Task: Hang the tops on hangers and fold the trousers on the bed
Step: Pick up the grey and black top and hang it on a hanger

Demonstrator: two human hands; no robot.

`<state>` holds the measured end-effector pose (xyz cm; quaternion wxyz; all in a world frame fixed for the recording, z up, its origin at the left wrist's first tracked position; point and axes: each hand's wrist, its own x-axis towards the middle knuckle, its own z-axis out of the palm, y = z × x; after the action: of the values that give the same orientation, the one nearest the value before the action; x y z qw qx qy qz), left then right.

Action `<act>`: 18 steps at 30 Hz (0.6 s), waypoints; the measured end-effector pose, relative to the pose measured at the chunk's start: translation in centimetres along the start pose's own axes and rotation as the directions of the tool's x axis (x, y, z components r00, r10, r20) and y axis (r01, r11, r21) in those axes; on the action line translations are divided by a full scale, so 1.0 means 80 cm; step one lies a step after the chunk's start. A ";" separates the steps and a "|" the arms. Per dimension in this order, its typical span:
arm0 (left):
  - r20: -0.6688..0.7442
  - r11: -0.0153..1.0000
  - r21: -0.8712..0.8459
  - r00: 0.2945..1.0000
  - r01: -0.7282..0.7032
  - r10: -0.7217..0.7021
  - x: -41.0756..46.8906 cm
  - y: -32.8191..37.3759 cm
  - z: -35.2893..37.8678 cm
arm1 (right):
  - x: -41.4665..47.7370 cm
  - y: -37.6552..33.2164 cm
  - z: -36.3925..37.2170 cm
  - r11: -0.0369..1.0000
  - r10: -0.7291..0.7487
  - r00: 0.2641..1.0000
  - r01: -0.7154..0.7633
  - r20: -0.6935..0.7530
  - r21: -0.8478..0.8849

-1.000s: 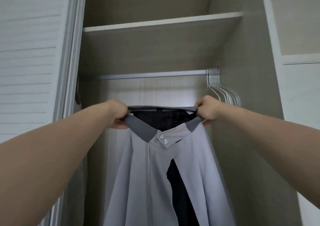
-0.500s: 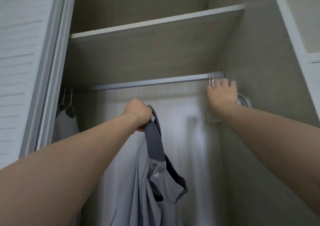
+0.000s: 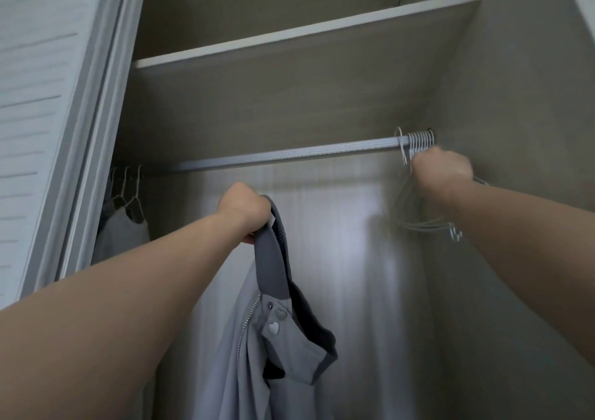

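Jacket (image 3: 231,371) vertical, collar (image 3: 269,258) topmost, under left hand (image 3: 243,208)

No text or labels legible, seemingly, anywhere.

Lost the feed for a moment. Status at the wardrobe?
Left hand grips grey jacket by collar. Right hand curled on empty hangers, right end of rail. Jacket unhung; path clear.

Right hand (image 3: 439,168) blurred among hangers (image 3: 418,220); jacket (image 3: 254,371) cut off below.
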<state>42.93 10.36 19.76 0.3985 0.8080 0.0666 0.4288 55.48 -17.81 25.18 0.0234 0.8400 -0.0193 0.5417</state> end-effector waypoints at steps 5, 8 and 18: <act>-0.026 0.998 -0.038 0.998 -0.050 0.049 0.004 0.006 0.001 | 0.000 -0.003 -0.018 0.956 0.128 0.992 -0.121 -0.010 0.266; -0.058 0.994 -0.076 0.996 -0.078 0.074 0.003 0.012 0.002 | -0.007 -0.006 -0.036 0.848 0.220 0.974 -0.221 0.060 0.482; -0.116 0.968 -0.156 0.977 -0.198 0.181 -0.037 0.032 0.013 | -0.097 0.034 -0.092 0.437 0.246 0.958 -0.243 0.145 0.866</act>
<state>41.22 6.72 19.31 0.4180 0.7518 -0.0269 0.5094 45.46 -20.00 21.20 -0.4870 0.7206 0.1389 0.4735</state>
